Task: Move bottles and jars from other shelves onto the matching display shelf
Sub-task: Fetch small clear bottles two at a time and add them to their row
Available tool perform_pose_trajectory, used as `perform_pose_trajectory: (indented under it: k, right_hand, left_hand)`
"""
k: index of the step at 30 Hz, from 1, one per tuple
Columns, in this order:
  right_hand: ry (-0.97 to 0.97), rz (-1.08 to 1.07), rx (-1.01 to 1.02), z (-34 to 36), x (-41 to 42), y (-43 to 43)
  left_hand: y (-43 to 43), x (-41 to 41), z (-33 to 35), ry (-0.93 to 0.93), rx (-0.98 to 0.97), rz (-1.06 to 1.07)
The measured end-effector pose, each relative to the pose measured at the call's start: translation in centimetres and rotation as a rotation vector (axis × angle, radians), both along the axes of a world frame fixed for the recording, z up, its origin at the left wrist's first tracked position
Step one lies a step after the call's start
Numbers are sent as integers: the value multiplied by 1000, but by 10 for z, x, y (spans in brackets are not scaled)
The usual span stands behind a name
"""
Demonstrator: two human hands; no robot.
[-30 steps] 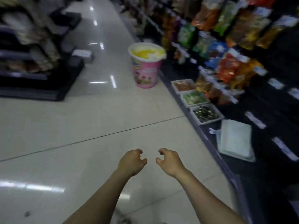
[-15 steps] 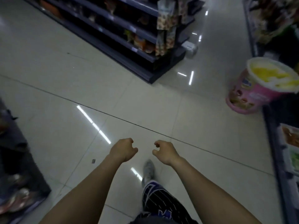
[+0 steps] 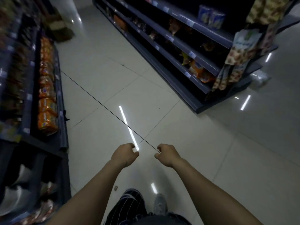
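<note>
No bottle or jar shows clearly in this dim, blurred head view. My left hand [image 3: 125, 154] and my right hand [image 3: 166, 154] are held out in front of me over the tiled floor [image 3: 146, 82], a short gap between them. Both hang with fingers loosely curled and hold nothing. My striped trouser leg [image 3: 129, 207] and a grey shoe [image 3: 159, 203] show below my arms.
A dark shelf unit [image 3: 48, 143] with orange snack packs [image 3: 47, 101] runs along the left. Another shelf run [image 3: 183, 51] with bags and hanging packets [image 3: 240, 51] stands at the upper right, its end near a white object [image 3: 259, 77] on the floor. An aisle lies between them.
The view has swung left from the aisle with the pink tub to this aisle between two shelf units. Both hands stay out front, empty, fingers a little more curled.
</note>
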State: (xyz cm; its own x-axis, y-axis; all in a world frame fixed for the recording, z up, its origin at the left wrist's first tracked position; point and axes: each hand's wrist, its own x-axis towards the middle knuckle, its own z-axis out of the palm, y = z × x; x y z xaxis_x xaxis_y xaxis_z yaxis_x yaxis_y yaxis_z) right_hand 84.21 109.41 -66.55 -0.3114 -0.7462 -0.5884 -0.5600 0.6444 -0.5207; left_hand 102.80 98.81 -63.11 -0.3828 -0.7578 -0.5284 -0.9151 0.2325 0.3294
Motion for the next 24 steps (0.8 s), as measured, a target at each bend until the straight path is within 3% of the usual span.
perform_pose_trajectory:
  k: [13, 24]
  right_hand:
    - [21, 38, 39, -12, -115, -294]
    - [-1, -97, 6, 18, -222, -519]
  left_hand:
    - [-285, -119, -33, 31, 11, 1]
    - [-519, -225, 10, 103, 42, -78]
